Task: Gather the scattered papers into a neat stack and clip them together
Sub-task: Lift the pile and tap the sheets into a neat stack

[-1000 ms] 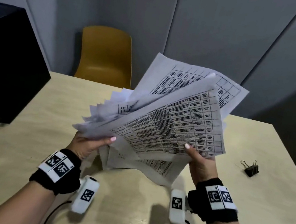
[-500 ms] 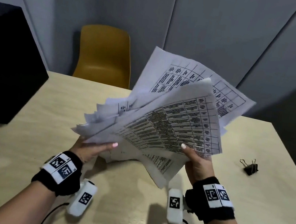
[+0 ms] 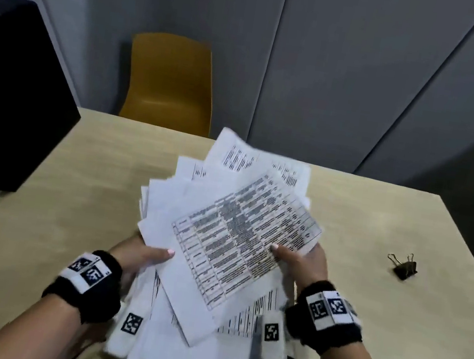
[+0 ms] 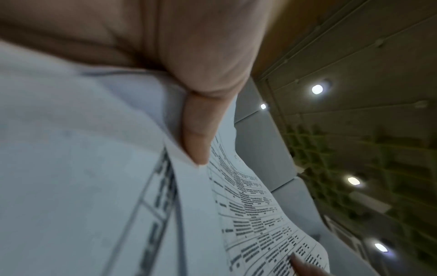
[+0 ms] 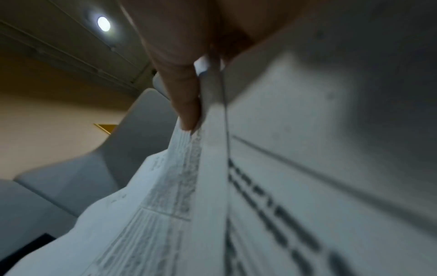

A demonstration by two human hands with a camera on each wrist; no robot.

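A loose, fanned bundle of printed papers [image 3: 229,239] lies low over the wooden table [image 3: 55,213], sheets skewed at different angles. My left hand [image 3: 147,255] grips its left edge, thumb on top. My right hand [image 3: 300,259] grips the right edge, thumb on the top table-printed sheet. The left wrist view shows my thumb [image 4: 201,130] pressed on the papers [image 4: 94,168]. In the right wrist view my thumb [image 5: 187,97] pinches the sheets' [image 5: 283,168] edge. A black binder clip [image 3: 404,267] lies on the table to the right, apart from both hands.
A black box-like object [image 3: 11,99] stands at the table's left. A yellow chair [image 3: 170,83] sits behind the far edge, against grey wall panels. The table's right edge runs close to the clip.
Both hands have brought the bundle down from a raised, tilted hold toward the table and closer to me. The sheets now lie flatter. The clip has not moved.
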